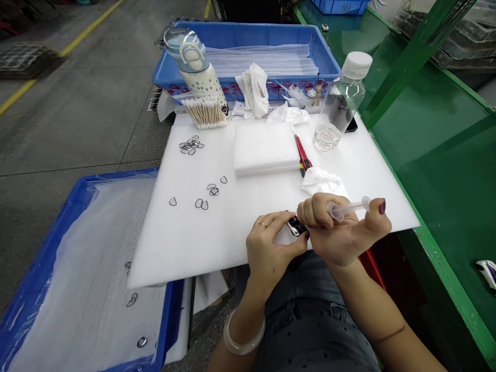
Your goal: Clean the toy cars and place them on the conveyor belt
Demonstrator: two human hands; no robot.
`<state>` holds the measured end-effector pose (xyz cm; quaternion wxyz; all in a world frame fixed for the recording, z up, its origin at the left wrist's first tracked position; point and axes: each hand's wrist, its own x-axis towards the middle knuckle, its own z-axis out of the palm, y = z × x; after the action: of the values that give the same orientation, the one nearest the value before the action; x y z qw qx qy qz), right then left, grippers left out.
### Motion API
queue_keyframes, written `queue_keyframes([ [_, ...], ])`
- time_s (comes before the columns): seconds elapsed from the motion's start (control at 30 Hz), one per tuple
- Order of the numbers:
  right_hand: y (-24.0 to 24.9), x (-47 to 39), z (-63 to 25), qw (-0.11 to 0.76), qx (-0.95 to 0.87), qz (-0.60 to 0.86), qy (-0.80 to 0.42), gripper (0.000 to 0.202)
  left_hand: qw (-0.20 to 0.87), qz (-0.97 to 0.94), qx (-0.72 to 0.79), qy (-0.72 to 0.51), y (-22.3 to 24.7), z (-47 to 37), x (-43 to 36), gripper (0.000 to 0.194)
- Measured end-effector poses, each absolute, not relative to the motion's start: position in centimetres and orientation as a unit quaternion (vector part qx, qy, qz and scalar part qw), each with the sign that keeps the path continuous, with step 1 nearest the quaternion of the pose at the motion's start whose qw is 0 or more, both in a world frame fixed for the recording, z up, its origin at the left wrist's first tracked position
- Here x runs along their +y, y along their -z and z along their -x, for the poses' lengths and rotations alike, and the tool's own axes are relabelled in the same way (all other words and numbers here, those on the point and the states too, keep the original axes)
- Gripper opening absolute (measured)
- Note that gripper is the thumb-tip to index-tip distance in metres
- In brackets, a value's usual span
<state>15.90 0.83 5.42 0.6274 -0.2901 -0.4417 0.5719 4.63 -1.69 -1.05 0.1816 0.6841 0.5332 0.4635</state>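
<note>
My left hand (267, 250) pinches a small black and white part (297, 227) over the front edge of the white foam board (186, 243). In my right hand (341, 232) is a translucent syringe (349, 207), fingers wrapped round its barrel and thumb on the plunger end. Its tip is hidden by my fingers, close to the part; whether they touch I cannot tell. Several thin black rings (191, 145) lie in a cluster on the board's left, with more loose rings (213, 190) nearer me. A crumpled tissue (324, 182) lies just beyond my right hand.
Behind stand a foam block (265, 150), a red utility knife (303, 154), cotton swabs (205, 112), a tumbler (209, 80) and a clear bottle (338, 106). A blue bin (248, 32) borders the back, a blue tray (173, 315) the lower left, a green bench (422, 139) the right.
</note>
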Motion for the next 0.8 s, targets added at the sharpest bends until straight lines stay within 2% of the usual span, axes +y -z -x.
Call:
queue_keyframes([
  [0.2, -7.1, 0.5, -15.8, 0.591, -0.545, 0.27, -0.53, 0.063, 0.176, -0.7, 0.528, -0.448, 1.1, -4.4, -1.7, 0.021],
  [0.33, -7.9, 6.4, -15.0, 0.652, -0.595, 0.22, -0.415, 0.062, 0.193, -0.716, 0.514, -0.431, 1.1, -4.0, -2.0, 0.036],
  [0.4, -7.1, 10.7, -14.8, 0.579, -0.636, 0.276, -0.429, 0.068, 0.199, -0.725, 0.515, -0.412, 1.1, -3.7, -2.3, 0.04],
  [0.47, -6.1, 14.0, -15.2, 0.49, -0.656, 0.346, -0.458, 0.065, 0.203, -0.734, 0.513, -0.396, 1.1, -3.4, -2.5, 0.041],
  [0.53, -5.6, 15.1, -16.4, 0.473, -0.657, 0.383, -0.444, 0.056, 0.207, -0.743, 0.506, -0.386, 1.1, -3.2, -2.7, 0.044],
  [0.6, -5.6, 14.1, -18.4, 0.506, -0.654, 0.407, -0.388, 0.046, 0.196, -0.747, 0.506, -0.385, 1.3, -3.3, -2.7, 0.043],
  [0.67, -5.7, 12.0, -20.8, 0.502, -0.665, 0.451, -0.319, 0.032, 0.164, -0.744, 0.517, -0.39, 1.6, -3.7, -2.6, 0.04],
  [0.77, -4.9, 8.9, -24.1, 0.386, -0.749, 0.487, -0.233, 0.012, 0.13, -0.741, 0.532, -0.39, 2.1, -4.2, -2.4, 0.037],
  [0.8, -4.4, 8.2, -24.8, 0.337, -0.786, 0.479, -0.199, 0.014, 0.13, -0.741, 0.534, -0.387, 2.2, -4.2, -2.3, 0.037],
])
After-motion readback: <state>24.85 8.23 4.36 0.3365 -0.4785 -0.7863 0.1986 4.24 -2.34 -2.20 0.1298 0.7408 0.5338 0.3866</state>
